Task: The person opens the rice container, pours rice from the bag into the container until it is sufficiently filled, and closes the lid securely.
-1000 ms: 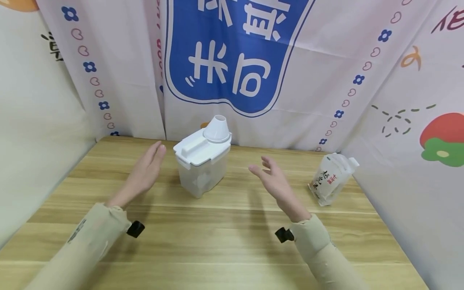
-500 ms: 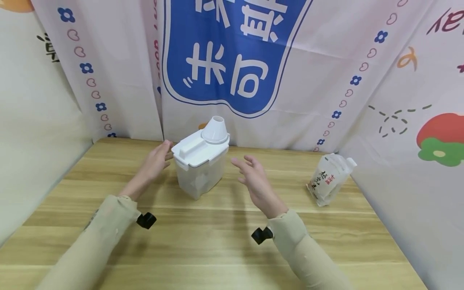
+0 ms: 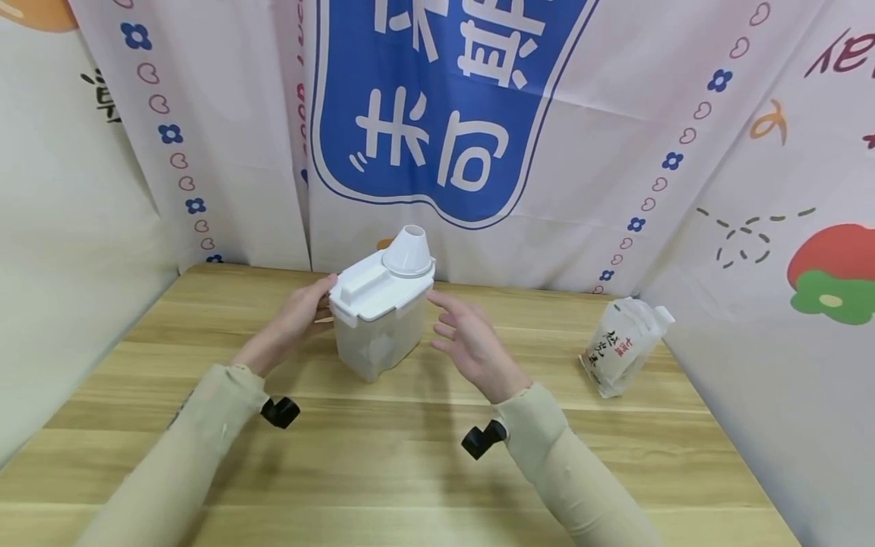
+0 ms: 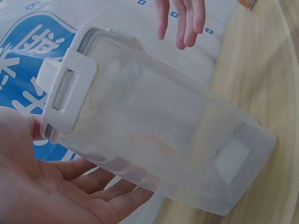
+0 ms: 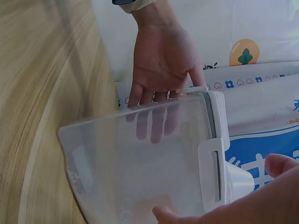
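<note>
A translucent storage container point(image 3: 380, 346) with a white clip-on lid point(image 3: 365, 292) stands upright on the table. On the lid's far end sits a white cone-shaped cup point(image 3: 409, 254). My left hand point(image 3: 295, 315) is at the container's left side; in the left wrist view its fingers point(image 4: 126, 198) stretch along the wall, the thumb close to the lid rim. On the opposite side, my right hand point(image 3: 473, 348) has loosely bent fingers, its index fingertip right at the wall below the lid. The right wrist view shows that hand's thumb point(image 5: 275, 164) near the cup.
A bag of rice point(image 3: 620, 348) with printed characters stands at the right of the wooden table point(image 3: 383, 463). Printed cloth point(image 3: 581, 159) hangs behind the container, and pale walls close in both sides. Each sleeve carries a small black wrist camera point(image 3: 484, 439).
Both hands have moved inward from apart: the left has come to the container's left side, the right has swung left to its right side. The container stays in place.
</note>
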A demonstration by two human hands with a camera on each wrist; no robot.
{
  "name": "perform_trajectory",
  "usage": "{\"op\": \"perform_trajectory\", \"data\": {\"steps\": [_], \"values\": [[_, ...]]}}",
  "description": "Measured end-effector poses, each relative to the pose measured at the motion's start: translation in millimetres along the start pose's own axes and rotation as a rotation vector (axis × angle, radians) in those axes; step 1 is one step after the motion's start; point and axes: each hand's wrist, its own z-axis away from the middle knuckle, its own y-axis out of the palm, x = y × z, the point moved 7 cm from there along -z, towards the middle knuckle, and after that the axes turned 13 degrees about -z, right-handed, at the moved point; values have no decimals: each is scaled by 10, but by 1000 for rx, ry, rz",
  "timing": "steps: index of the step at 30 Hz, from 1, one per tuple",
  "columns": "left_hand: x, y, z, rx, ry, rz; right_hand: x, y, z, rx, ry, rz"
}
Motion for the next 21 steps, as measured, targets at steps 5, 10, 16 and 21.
{"op": "perform_trajectory", "data": {"steps": [5, 10, 16, 21], "values": [[12, 8, 7, 4, 16, 12, 1, 37, -15, 1, -1, 26], [15, 41, -6, 3, 19, 31, 2, 35, -66, -32, -11, 65], [18, 167, 0, 35, 14, 40, -22, 21, -123, -60, -20, 76], [20, 260, 43, 28, 8, 32, -64, 6, -148, -75, -39, 94]]}}
